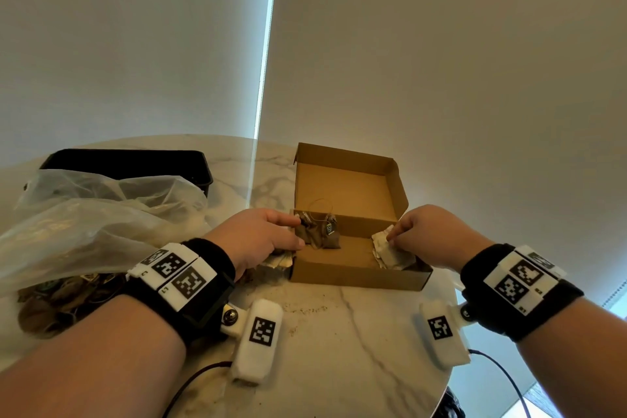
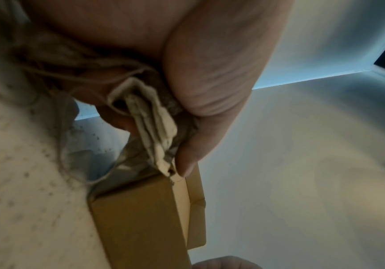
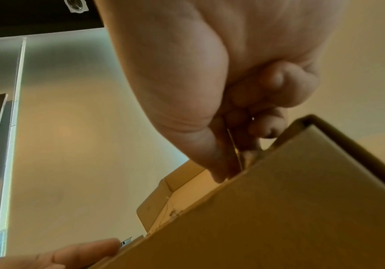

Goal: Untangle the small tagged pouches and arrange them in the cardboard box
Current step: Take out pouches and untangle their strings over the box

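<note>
The open cardboard box (image 1: 353, 273) lies on the marble table, its lid standing up behind. Brown tagged pouches (image 1: 322, 236) with looped string stand at its left end. My left hand (image 1: 297, 231) reaches over the left wall beside them. In the left wrist view its thumb (image 2: 210, 91) and fingers pinch a bundle of pale pouches (image 2: 154, 127) above the box corner (image 2: 141, 218). My right hand (image 1: 393, 237) pinches pale pouches (image 1: 385, 248) standing at the box's right end. The right wrist view shows curled fingers (image 3: 263, 125) at the box rim (image 3: 279, 200); the pouch there is mostly hidden.
A clear plastic bag (image 1: 84, 224) holding several more pouches lies at the left, with a black tray (image 1: 135, 163) behind it. Pale pouches (image 1: 280, 261) lie outside the box's left wall. Crumbs dot the table (image 1: 339, 332); its rounded edge runs close on the right.
</note>
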### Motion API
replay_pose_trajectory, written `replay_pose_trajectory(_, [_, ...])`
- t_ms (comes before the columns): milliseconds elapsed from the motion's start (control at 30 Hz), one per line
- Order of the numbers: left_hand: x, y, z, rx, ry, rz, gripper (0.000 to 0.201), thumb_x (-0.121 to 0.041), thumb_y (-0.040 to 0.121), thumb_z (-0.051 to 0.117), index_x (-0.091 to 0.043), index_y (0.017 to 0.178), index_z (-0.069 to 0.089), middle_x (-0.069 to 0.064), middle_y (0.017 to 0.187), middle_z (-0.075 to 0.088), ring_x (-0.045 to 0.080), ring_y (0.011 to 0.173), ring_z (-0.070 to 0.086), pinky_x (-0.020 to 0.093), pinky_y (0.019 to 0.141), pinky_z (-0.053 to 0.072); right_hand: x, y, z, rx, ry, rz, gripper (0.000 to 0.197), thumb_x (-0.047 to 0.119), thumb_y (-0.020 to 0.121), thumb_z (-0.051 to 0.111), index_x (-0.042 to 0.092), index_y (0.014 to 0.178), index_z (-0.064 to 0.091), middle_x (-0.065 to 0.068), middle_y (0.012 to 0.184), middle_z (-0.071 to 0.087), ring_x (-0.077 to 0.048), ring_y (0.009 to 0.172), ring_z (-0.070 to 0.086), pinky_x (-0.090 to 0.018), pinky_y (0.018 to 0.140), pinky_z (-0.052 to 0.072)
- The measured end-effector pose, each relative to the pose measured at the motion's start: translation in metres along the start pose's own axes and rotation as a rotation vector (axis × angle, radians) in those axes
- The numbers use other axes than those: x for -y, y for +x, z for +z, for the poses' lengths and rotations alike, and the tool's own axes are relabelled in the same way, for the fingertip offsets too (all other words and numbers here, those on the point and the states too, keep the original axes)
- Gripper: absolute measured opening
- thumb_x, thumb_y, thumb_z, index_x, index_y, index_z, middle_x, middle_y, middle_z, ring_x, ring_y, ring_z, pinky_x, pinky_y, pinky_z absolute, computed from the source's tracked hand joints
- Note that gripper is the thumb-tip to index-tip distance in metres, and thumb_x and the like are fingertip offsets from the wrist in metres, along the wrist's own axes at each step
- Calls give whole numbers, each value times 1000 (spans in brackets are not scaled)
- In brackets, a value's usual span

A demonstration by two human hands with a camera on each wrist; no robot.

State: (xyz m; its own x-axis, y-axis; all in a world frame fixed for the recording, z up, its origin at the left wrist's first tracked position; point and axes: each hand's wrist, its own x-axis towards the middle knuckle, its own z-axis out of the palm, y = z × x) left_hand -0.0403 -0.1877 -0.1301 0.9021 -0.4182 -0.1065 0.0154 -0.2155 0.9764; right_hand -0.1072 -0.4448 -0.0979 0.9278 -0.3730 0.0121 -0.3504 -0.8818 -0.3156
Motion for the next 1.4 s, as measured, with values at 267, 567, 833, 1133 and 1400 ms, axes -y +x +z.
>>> replay_pose_trajectory(267, [4, 7, -5, -38, -67, -3, 28, -26, 84, 76, -24, 111, 72, 3, 98, 72, 18, 85, 68, 33, 79, 56, 8, -5, -11, -93, 82, -77, 24, 44, 92, 62, 21, 92, 72, 5, 88, 69, -9, 81, 63, -22, 67, 48])
replay_pose_trajectory(567, [-3, 6, -22, -1, -708, -186, 56, -61, 84, 59, -12, 103, 79, 5, 80, 62, 15, 56, 48, 23, 49, 31, 97, -27, 0, -10, 689, -281, 16, 44, 90, 65, 32, 89, 75, 9, 86, 69, -12, 86, 61, -34, 79, 55])
replay_pose_trajectory(833, [-8, 9, -26, 0, -882, -93, 43, -42, 86, 61, -11, 112, 74, 5, 78, 60, 16, 55, 47, 22, 52, 28, 120, -8, 42, 83, 1211, -237, 12, 27, 94, 64, 24, 93, 75, -6, 88, 67, -20, 73, 55, -30, 59, 49])
replay_pose_trajectory(1133, [-3, 14, -18, -24, -794, -59, 36, -26, 87, 61, -6, 116, 69, 4, 70, 53, 16, 54, 42, 23, 49, 26, 102, -7, 68, 42, 1216, -374, 20, 10, 96, 58, 22, 104, 71, -7, 93, 73, -26, 76, 64, -37, 71, 58])
replay_pose_trajectory(1400, [-5, 11, -22, 57, -823, -131, 26, -30, 85, 60, -13, 102, 67, 6, 82, 53, 14, 52, 44, 18, 44, 29, 98, -10, 67, -53, 945, -614, 41, 8, 93, 63, 45, 110, 70, -14, 95, 65, -36, 86, 64, -49, 79, 60])
